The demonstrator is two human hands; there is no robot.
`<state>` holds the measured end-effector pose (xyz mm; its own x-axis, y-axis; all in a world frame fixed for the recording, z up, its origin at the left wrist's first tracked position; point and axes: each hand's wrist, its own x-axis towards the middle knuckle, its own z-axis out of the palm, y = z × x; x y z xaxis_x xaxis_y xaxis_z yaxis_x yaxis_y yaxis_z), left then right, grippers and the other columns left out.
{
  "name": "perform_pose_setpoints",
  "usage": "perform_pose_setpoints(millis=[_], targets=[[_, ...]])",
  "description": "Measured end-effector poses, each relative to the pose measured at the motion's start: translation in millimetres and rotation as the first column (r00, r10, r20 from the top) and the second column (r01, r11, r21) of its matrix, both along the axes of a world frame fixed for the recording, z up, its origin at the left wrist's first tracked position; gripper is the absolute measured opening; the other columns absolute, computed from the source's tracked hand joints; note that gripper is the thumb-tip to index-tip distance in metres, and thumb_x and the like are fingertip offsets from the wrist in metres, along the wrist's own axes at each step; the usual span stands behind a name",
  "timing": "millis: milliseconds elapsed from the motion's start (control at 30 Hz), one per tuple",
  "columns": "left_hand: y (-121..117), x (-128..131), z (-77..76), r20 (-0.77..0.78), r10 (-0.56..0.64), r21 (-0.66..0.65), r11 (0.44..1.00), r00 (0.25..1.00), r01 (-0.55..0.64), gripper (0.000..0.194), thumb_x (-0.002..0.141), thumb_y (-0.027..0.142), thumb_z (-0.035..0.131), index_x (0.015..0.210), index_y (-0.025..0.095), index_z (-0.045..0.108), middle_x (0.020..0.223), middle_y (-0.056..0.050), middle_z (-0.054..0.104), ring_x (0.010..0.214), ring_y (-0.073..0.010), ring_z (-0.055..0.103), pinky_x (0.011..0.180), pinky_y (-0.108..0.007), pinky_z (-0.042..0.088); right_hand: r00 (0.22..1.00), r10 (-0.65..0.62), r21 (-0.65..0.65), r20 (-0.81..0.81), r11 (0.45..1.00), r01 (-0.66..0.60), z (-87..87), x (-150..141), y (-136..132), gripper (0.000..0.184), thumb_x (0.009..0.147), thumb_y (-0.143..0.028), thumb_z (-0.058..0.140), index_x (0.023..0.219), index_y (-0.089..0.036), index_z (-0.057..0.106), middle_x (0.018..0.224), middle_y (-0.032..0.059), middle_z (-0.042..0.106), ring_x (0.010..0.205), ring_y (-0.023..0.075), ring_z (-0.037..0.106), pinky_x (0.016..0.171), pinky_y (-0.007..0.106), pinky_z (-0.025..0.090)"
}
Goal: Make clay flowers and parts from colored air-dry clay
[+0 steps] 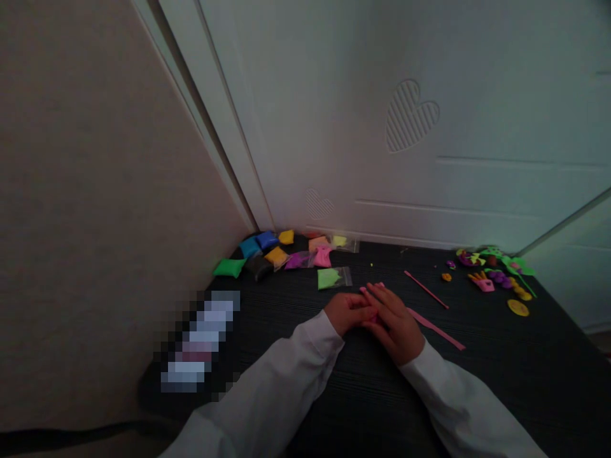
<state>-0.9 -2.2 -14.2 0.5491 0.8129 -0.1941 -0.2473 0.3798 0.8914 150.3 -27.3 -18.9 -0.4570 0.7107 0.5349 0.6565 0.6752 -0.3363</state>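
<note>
Just above the dark tabletop, my two hands meet around a small lump of pink modelling clay (374, 315). My left hand (347, 313) is closed, pinching the clay between thumb and fingers. From the other side, my right hand (395, 321) curls over the same clay and covers most of it, so its shape is hidden. Bits of pink show at the fingertips; whether they join the lump I cannot tell. Beside my right hand lie a flat pink modelling knife (439, 330) and a thin pink stick tool (426, 290).
Several bags of coloured clay, including a light green one (333, 278) and a green one (230, 268), sit along the back left. Small clay pieces, among them a yellow disc (518, 308), lie at right. A pixelated device (200, 340) is at left. A white panel (334, 127) rises behind.
</note>
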Motion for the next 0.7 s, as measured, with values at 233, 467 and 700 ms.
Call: perform_pose_setpoints(millis=[233,467,700], targets=[[-0.8,5.3,-0.3,0.119,0.115,-0.047,0.993,0.986,-0.111,0.016,0.060,0.024,0.065,0.067,0.010,0.061,0.063,-0.004,0.062,0.061,-0.0132,0.057,0.060,-0.025,0.040,0.987,-0.084,0.073,-0.140,0.993,0.094,2.6,-0.8,1.3,0.052,0.071,-0.031,0.056,0.119,-0.020,0.041,0.112,0.0106,0.053,0.106,0.0233,0.046,0.087,0.042,0.041],[-1.1,7.4,4.2,0.255,0.177,-0.249,0.962,0.951,-0.113,0.018,0.066,0.019,0.062,0.082,0.011,0.060,0.075,-0.005,0.062,0.066,-0.0124,0.058,0.070,-0.031,0.045,0.958,-0.147,0.095,-0.247,0.980,0.175,6.8,0.5,1.2,0.026,0.072,-0.021,0.055,0.097,-0.022,0.057,0.088,0.0070,0.059,0.087,0.0192,0.053,0.076,0.037,0.047],[0.3,8.6,0.8,0.247,0.232,-0.260,0.951,0.941,-0.166,0.024,0.060,0.019,0.066,0.079,0.010,0.056,0.067,-0.004,0.060,0.065,-0.0132,0.059,0.062,-0.024,0.045,0.981,-0.115,0.114,-0.155,0.984,0.134,-0.1,-3.4,3.4,0.045,0.073,-0.025,0.054,0.116,-0.020,0.045,0.108,0.0096,0.056,0.101,0.0212,0.050,0.086,0.040,0.043]])
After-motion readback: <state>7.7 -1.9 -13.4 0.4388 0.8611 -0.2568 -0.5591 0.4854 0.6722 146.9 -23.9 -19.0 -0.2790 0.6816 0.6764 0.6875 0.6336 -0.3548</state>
